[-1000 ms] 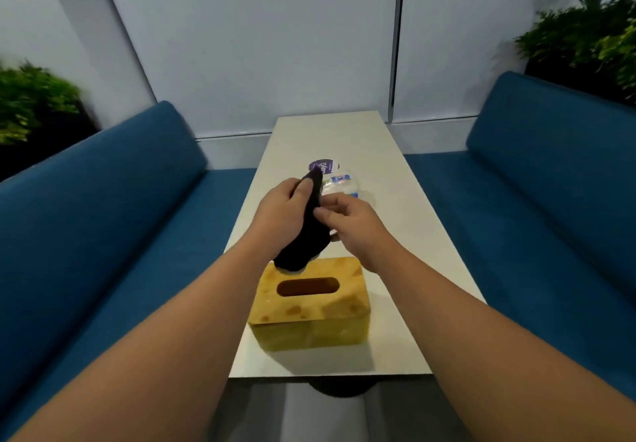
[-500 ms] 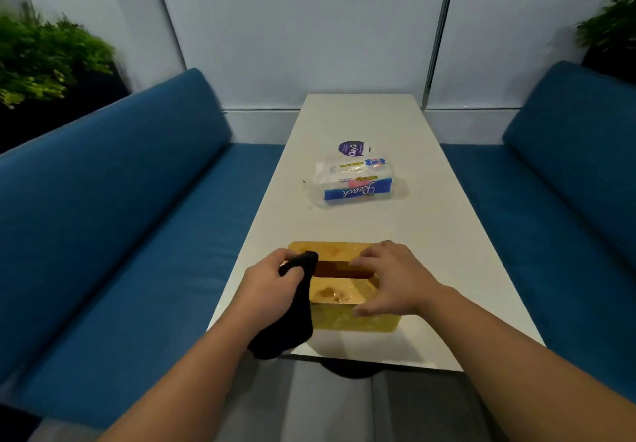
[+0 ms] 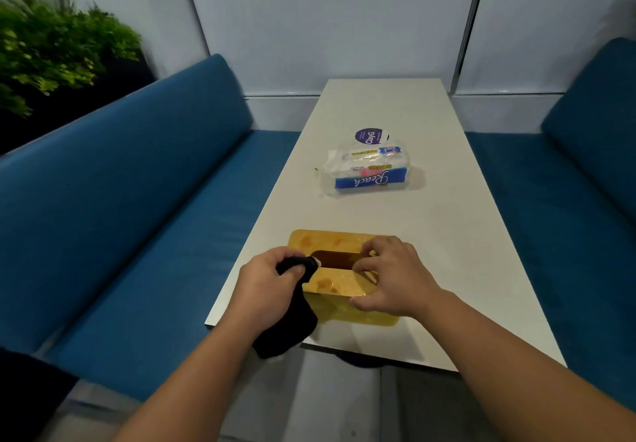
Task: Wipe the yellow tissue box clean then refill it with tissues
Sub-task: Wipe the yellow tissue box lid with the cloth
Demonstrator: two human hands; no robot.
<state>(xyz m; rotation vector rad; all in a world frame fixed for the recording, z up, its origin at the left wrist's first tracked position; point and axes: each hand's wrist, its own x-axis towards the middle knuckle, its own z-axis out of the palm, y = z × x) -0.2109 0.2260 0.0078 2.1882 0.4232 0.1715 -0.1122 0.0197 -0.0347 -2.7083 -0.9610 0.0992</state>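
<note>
The yellow tissue box (image 3: 327, 242) stands near the front edge of the white table (image 3: 447, 242), slot facing up. My left hand (image 3: 265, 279) grips a black cloth (image 3: 289, 328) at the box's left end; the cloth hangs down over the table edge. My right hand (image 3: 389, 276) rests over the box's right half, fingers curled round its top and thumb on the front side. A clear pack of tissues with a blue label (image 3: 364, 173) lies farther back on the table.
A round purple-labelled lid or tub (image 3: 371, 136) sits just behind the tissue pack. Blue benches (image 3: 137, 200) run along both sides of the table. A green plant (image 3: 51, 49) stands at the back left. White wall panels close off the far end.
Both hands came down from above the box to it. The right hand let go of the cloth and took hold of the box; the left hand keeps the cloth at the box's left end.
</note>
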